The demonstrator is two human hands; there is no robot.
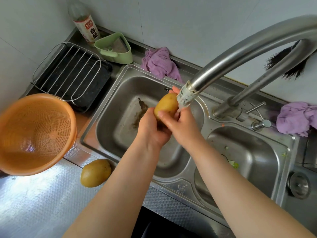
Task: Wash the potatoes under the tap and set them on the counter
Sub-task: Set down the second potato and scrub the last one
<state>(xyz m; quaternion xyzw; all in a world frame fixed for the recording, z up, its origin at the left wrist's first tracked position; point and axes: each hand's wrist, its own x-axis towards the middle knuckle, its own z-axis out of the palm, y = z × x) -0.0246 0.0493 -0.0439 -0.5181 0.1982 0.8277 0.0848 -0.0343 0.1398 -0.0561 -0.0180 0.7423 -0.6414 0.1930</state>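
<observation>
Two potatoes: one potato in the hands (167, 103), one potato on the table (95, 172). Two purple cloths (160, 63) (295, 118). One orange colander (34, 133), one bottle (84, 23), one wire rack (68, 70), two sink basins (120, 117) (253, 162).

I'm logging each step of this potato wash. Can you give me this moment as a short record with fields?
stage: washing, one potato under the tap
held potato: gripped by left hand and right hand, over the left basin
tap: water running onto the held potato
other potato: lying on the counter, beside the sink
orange colander: on the counter, nothing visible inside
</observation>
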